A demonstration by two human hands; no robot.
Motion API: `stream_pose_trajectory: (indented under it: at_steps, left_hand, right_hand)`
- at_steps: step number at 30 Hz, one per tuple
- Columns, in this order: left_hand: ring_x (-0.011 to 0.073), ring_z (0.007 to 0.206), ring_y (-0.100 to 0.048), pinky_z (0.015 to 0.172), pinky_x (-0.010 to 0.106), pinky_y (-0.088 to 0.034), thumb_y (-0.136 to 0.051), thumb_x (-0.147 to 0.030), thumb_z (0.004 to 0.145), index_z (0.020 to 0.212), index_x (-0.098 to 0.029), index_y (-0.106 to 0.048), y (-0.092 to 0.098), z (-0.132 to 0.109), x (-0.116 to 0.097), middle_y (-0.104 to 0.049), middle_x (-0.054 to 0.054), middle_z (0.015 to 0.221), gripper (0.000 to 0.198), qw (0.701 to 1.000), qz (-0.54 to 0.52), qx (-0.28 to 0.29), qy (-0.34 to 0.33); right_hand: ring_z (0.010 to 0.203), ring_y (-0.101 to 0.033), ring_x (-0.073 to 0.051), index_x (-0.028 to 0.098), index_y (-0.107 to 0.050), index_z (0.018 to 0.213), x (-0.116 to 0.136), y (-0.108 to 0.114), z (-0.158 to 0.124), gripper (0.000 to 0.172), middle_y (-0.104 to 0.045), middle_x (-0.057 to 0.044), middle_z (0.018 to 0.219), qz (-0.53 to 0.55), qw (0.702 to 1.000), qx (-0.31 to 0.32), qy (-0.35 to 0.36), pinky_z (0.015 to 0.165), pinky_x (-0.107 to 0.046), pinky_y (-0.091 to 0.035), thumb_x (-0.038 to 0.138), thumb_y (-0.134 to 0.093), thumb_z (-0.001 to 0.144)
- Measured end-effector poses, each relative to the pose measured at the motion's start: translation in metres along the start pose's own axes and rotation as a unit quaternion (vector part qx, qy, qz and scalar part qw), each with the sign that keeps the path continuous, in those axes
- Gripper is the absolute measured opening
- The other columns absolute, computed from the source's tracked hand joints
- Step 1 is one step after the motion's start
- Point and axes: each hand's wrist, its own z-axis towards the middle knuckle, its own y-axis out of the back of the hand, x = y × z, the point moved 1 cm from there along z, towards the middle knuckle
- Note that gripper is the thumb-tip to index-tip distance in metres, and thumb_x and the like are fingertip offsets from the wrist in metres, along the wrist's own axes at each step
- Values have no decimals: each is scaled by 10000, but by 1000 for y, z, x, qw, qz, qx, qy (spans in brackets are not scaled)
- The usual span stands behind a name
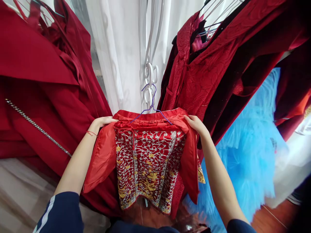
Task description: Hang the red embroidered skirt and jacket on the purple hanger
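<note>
In front of me hangs a red jacket (pixel 103 161), spread so that its plain satin lining shows. Inside it is a red skirt (pixel 149 161) covered in silver and gold embroidery, with a fringed hem and a thin red cord at the waist. A purple wire hanger (pixel 152 105) rises from the middle of both. My left hand (pixel 105 121) is closed on the jacket's upper left edge, thumb along the cloth. The opposite upper edge is pinched in my right hand (pixel 195 123). Fingers of both hands are partly hidden behind the fabric.
Dark red gowns (pixel 48 97) crowd the left side, one with a beaded trim. Patterned red garments (pixel 204 77) hang at the right, above a blue tulle dress (pixel 245 152). White rings (pixel 150 74) hang before a white curtain (pixel 126 48). Reddish floor tiles (pixel 272 216) show below.
</note>
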Motion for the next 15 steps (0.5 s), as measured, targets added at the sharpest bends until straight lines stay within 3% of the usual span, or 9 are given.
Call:
stream_pose_trajectory:
  at_steps: [2,5,7,10,13,15]
  left_hand:
    - [292,731,-728,734,405,-592,-889,-370,439,825,-101,-727,-3,-7,0,-766,148,820,497,1000,-8,-22,-21]
    - [282,729,-726,737,384,-590,-877,-441,461,861,-111,-742,-10,-19,3,-768,115,805,535,995,-17,-77,-60]
    - [277,767,-725,749,365,-589,-866,-481,486,881,-130,-752,-15,-28,7,-770,85,803,541,991,-10,-101,-91]
    - [269,821,-717,793,355,-581,-863,-516,498,906,-150,-760,-17,-42,14,-770,50,811,558,987,11,-103,-125]
    - [266,831,-708,827,366,-570,-874,-544,466,917,-153,-759,-19,-50,23,-769,46,825,608,986,25,-79,-147]
    - [268,825,-703,824,376,-566,-857,-582,473,913,-150,-756,-21,-49,29,-765,52,812,626,981,25,-88,-168]
  right_hand:
    - [818,-639,-217,130,-674,940,1,2,-30,486,-717,-104,913,11,998,-53,40,775,-331,-489,573,-476,908]
    - [1033,-627,-280,137,-559,1263,-2,-8,-72,660,-661,-152,1172,-36,986,-106,128,906,-400,-491,574,-671,781]
    - [1094,-610,-302,140,-555,1277,-9,-19,-87,606,-646,-170,1196,-78,973,-154,155,951,-449,-483,506,-656,805]
    - [1081,-628,-286,162,-600,1227,-21,-30,-88,410,-669,-154,1161,-78,962,-200,166,960,-457,-492,364,-547,874]
    - [942,-668,-251,163,-634,1193,-30,-27,-75,383,-707,-113,1059,-21,964,-217,150,883,-397,-525,351,-544,871]
    - [795,-663,-223,153,-676,1079,-35,-20,-65,359,-718,-76,909,41,972,-208,103,766,-344,-539,418,-561,865]
